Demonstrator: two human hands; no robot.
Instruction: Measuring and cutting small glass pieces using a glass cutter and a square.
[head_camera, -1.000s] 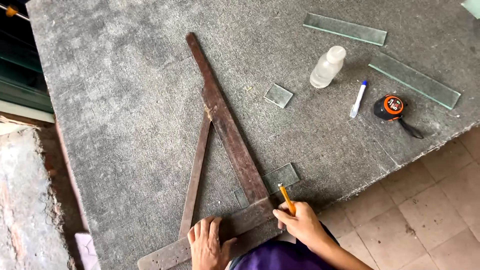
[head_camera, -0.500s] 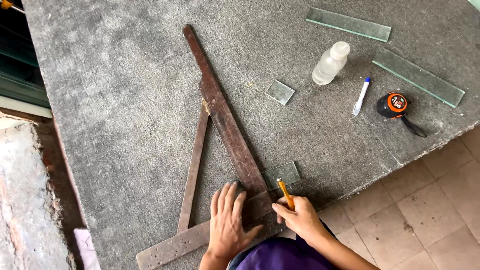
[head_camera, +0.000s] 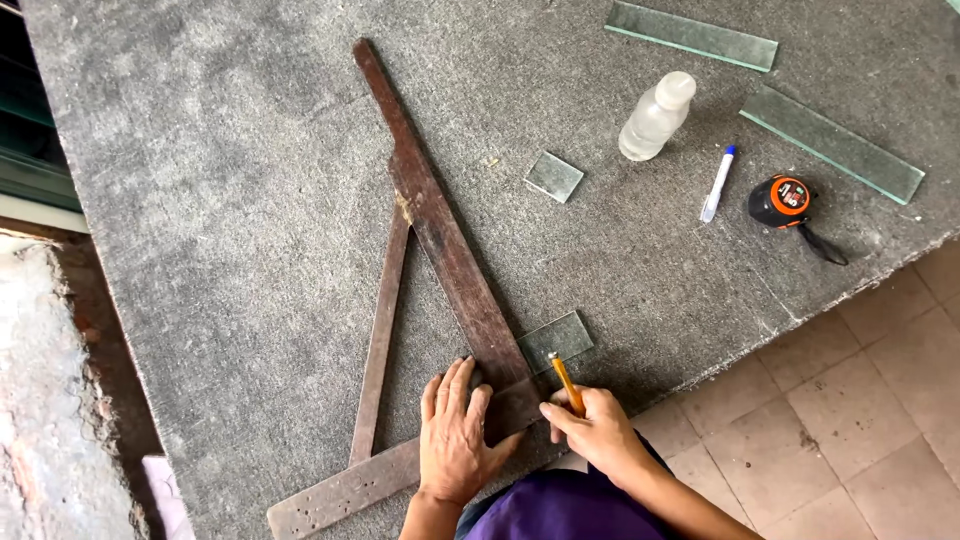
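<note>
left hand (head_camera: 455, 440) flat on wooden T-square (head_camera: 450, 260), grip open, pinning it to bench (head_camera: 220, 200) | right hand (head_camera: 600, 435) grip closed on yellow glass cutter (head_camera: 566, 383), tip at small glass piece (head_camera: 556, 340) beside square's blade | square looks set; no score line visible, cut apparently still to make

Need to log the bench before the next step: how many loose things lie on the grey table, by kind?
Glass pieces: 4, two long strips, a small square, a piece by the wooden square
Wooden T-square: 1
Plastic bottle: 1
Marker pen: 1
Tape measure: 1
Yellow-handled tool in right hand: 1
Total: 9
</note>
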